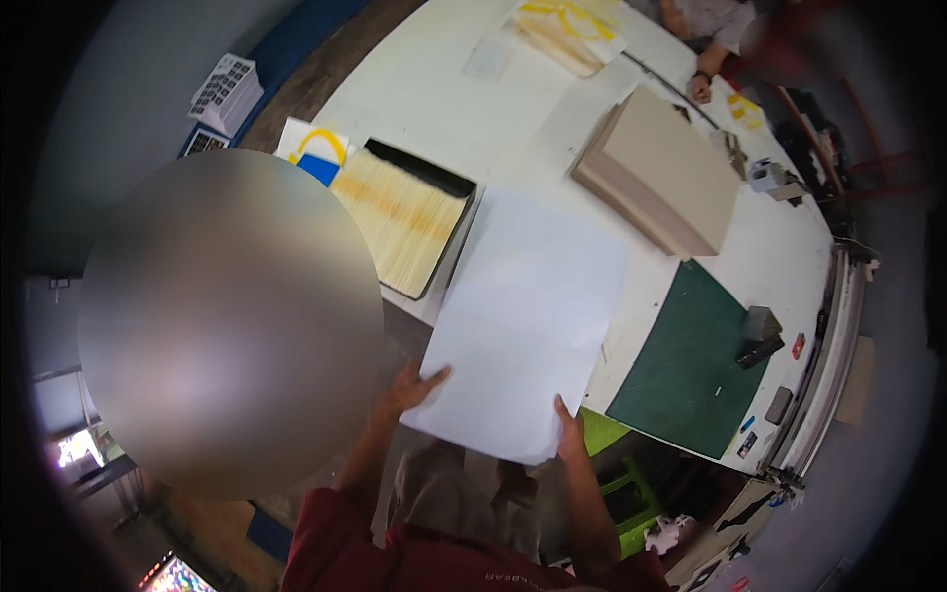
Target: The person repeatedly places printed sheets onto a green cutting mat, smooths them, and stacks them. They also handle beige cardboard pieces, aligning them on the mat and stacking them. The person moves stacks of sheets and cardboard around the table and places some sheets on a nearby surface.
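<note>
Two bare hands are seen on one big white sheet of paper (528, 321), which is held out over the near edge of the long white worktable (434, 89). The left hand (409, 388) is closed on the sheet's lower left corner, thumb on top; the right hand (570, 434) is clamped on its lower right edge. Beyond the sheet, a thick stack of beige boards (666, 178) is laid on the table. To the right, a dark green cutting mat (686, 360) is spread flat, just beside the sheet. To the left, a black tray of pale yellow-streaked sheets (404, 219) is set. A small dark block (760, 324) is rested at the mat's far edge.
</note>
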{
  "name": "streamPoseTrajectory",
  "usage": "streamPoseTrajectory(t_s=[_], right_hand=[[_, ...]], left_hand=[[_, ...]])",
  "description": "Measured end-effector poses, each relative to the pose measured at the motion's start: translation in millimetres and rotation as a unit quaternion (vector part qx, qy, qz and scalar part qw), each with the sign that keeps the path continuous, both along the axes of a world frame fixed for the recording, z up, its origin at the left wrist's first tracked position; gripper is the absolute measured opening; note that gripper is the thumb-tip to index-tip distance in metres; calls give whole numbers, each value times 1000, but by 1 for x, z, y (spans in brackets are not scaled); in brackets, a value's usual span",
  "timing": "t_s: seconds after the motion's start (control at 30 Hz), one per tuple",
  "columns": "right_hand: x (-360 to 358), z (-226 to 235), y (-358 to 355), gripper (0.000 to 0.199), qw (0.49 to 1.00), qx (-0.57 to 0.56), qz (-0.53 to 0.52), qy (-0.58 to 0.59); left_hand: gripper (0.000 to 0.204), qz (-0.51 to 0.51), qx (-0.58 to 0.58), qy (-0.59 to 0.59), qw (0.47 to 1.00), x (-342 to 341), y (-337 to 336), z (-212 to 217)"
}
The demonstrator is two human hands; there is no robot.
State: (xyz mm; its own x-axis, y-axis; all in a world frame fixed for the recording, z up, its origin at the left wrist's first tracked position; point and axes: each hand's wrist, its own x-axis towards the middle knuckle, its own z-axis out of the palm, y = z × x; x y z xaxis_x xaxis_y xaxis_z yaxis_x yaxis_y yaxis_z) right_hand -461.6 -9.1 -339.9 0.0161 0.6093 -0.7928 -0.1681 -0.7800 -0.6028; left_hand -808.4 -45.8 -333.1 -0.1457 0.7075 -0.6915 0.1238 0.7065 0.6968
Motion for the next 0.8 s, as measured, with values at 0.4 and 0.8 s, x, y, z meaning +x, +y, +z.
streamPoseTrajectory(t_s=[0.4, 0.8], right_hand=[[53, 137, -95, 64, 987, -117, 52, -98], [217, 200, -29, 88, 935, -175, 247, -187]], left_hand=[[70, 96, -78, -179, 976, 49, -78, 128], [51, 117, 29, 50, 991, 252, -68, 309]])
